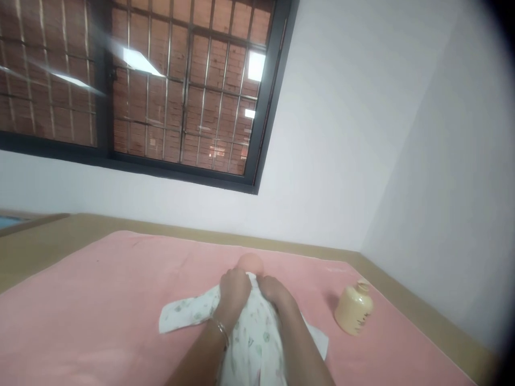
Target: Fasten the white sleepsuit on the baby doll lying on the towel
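A white baby garment [257, 335] with a small leafy print lies on a doll, its sleeves spread to both sides. The doll's round, skin-coloured head [251, 262] shows just beyond the collar; its face cannot be made out. My left hand [235, 287], with a bracelet at the wrist, is closed on the garment's left shoulder, near the neck. On the opposite side of the collar, my right hand [277, 289] has its fingers curled onto the fabric. The doll's body is hidden under the cloth and my forearms.
A pink mat [100, 305] covers most of the tan table [44, 238]. On its right part stands a cream-coloured jar [353, 311] with dark lettering. Behind the table are a white wall [322, 161] and a dark-framed, barred window [185, 102].
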A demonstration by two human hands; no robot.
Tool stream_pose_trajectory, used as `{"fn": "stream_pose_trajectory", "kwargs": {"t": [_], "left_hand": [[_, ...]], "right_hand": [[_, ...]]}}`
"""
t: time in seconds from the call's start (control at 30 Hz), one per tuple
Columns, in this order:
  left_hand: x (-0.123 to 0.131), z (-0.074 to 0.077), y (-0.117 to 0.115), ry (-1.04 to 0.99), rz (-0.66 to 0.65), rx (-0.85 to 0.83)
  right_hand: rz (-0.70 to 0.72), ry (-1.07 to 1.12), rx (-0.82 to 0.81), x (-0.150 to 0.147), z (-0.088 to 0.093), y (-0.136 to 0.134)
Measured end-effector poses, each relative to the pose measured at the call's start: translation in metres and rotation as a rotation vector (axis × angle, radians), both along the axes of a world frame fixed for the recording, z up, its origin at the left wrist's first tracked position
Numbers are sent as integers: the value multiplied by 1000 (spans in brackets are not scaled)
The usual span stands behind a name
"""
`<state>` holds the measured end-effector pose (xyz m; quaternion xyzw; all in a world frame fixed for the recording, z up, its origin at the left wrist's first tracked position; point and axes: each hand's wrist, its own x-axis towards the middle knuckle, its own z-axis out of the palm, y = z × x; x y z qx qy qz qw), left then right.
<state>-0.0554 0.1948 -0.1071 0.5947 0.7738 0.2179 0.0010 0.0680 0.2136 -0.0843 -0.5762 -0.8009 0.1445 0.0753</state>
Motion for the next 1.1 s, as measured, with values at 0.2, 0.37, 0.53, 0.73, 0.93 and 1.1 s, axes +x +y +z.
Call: {"fn": "stream_pose_trajectory", "kwargs": {"t": [0.2,0.37,0.53,0.73,0.93,1.1], "left_hand": [[-9,1,3,-141,-38,-148],[0,2,-2,-5,-42,19],[-3,7,-5,-76,15,-62],[-7,5,-7,-99,-24,9],[-7,1,-8,-63,-17,12],[-15,-2,-3,-165,-5,-146]], "right_hand": [[-39,-27,54,-7,12,-21],[-85,-5,-102,-3,4,-7],[-92,-26,-23,-9,6,-16],[-109,-34,-1,-11,-2,-12],[-91,-13,-16,-8,-5,-9],[-80,-34,74,-16,-2,-19]]}}
